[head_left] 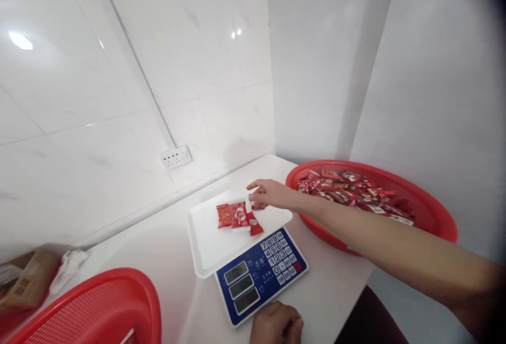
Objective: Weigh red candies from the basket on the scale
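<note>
My right hand point(265, 194) reaches out over the white tray point(209, 249) of a blue-faced scale point(261, 273), its fingers pinched on a small red snack packet point(258, 206) just above the tray. Three red snack packets point(237, 216) lie on the tray to the left of that hand. My left hand point(276, 324) rests closed on the white counter at the scale's front edge; whether it holds anything is hidden. A red basket point(430, 204) full of red packets stands to the right, behind my right forearm.
A second red basket point(103, 307) sits at the lower left. A cardboard box point(27, 281) and a crumpled white cloth point(69, 267) lie at the far left. A wall socket point(176, 157) is behind the scale. Tiled walls close the corner.
</note>
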`<state>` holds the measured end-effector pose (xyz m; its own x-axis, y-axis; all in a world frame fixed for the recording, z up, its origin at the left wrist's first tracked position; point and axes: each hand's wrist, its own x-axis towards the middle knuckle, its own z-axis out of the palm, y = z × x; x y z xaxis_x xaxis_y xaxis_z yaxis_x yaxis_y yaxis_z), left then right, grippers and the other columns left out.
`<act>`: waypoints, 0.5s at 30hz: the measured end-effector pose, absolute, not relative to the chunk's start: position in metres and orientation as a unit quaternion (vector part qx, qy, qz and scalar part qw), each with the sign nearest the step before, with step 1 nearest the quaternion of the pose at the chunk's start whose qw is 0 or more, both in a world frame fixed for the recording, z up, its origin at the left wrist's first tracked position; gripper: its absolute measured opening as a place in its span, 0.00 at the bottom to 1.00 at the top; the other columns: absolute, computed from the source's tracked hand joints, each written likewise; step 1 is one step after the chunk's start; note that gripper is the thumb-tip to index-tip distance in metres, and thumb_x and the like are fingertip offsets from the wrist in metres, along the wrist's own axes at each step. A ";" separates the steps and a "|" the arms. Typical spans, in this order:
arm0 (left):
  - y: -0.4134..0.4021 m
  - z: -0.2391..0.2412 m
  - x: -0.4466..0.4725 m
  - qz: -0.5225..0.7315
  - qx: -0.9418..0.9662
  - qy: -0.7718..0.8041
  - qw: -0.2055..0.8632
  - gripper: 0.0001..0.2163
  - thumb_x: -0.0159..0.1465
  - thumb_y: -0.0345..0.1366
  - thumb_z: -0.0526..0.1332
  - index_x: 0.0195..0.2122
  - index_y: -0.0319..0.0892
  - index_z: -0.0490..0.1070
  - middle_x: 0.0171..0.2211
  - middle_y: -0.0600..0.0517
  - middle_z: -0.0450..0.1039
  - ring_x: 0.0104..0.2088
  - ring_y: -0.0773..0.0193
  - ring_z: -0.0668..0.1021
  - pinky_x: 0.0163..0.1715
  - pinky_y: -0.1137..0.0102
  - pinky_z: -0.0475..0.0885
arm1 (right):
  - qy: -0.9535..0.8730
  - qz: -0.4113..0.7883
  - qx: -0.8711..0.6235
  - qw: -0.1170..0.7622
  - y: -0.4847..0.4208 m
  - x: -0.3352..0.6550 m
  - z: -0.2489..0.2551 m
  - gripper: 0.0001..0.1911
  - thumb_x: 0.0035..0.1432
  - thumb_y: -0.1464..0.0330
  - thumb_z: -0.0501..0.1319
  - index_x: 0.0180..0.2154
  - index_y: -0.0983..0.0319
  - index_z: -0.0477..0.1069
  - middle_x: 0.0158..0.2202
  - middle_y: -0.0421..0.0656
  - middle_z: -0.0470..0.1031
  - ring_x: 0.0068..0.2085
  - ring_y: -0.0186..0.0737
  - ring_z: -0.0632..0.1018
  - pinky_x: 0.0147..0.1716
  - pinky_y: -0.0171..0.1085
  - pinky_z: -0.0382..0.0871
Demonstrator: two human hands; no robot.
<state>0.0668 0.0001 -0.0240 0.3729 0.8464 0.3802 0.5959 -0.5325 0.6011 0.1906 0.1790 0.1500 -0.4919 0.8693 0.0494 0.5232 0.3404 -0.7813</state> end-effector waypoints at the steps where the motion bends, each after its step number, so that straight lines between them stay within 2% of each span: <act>1: -0.001 -0.022 0.067 0.335 0.805 0.448 0.197 0.08 0.59 0.32 0.54 0.29 0.43 0.73 0.23 0.51 0.74 0.24 0.67 0.76 0.24 0.77 0.67 | -0.805 0.316 -0.451 0.222 0.180 0.192 0.148 0.17 0.59 0.65 0.55 0.49 0.63 0.64 0.39 0.45 0.78 0.36 0.36 0.79 0.36 0.35 0.73; 3: -0.003 -0.019 0.068 0.335 0.798 0.452 0.216 0.09 0.59 0.33 0.53 0.29 0.43 0.73 0.23 0.51 0.75 0.25 0.67 0.76 0.24 0.76 0.67 | -0.821 0.249 -0.471 0.203 0.182 0.204 0.143 0.16 0.58 0.66 0.55 0.48 0.60 0.66 0.45 0.45 0.76 0.42 0.40 0.77 0.42 0.38 0.71; 7: -0.005 -0.017 0.071 0.351 0.785 0.459 0.222 0.10 0.60 0.35 0.52 0.29 0.43 0.73 0.23 0.51 0.74 0.24 0.66 0.75 0.24 0.75 0.67 | -0.817 0.142 -0.539 0.149 0.194 0.256 0.131 0.20 0.54 0.68 0.57 0.50 0.59 0.67 0.55 0.49 0.67 0.55 0.55 0.67 0.52 0.50 0.61; 9: -0.005 -0.019 0.071 0.350 0.788 0.457 0.219 0.11 0.61 0.36 0.51 0.29 0.43 0.73 0.23 0.51 0.73 0.24 0.66 0.75 0.24 0.75 0.67 | -0.812 0.109 -0.564 0.104 0.199 0.287 0.123 0.22 0.52 0.70 0.58 0.51 0.59 0.68 0.56 0.50 0.66 0.56 0.58 0.66 0.52 0.51 0.60; 11: -0.004 -0.022 0.070 0.341 0.797 0.450 0.216 0.11 0.62 0.35 0.51 0.29 0.43 0.72 0.23 0.51 0.73 0.25 0.66 0.75 0.25 0.75 0.67 | -0.806 0.097 -0.581 0.055 0.202 0.316 0.115 0.24 0.50 0.72 0.60 0.51 0.61 0.68 0.54 0.52 0.68 0.53 0.59 0.69 0.50 0.50 0.62; 15: 0.000 -0.030 0.069 0.333 0.816 0.434 0.189 0.12 0.64 0.36 0.50 0.29 0.43 0.71 0.22 0.53 0.72 0.24 0.68 0.75 0.25 0.76 0.66 | -0.786 0.086 -0.612 0.002 0.201 0.362 0.100 0.32 0.47 0.72 0.62 0.56 0.65 0.63 0.55 0.55 0.68 0.50 0.56 0.72 0.47 0.45 0.65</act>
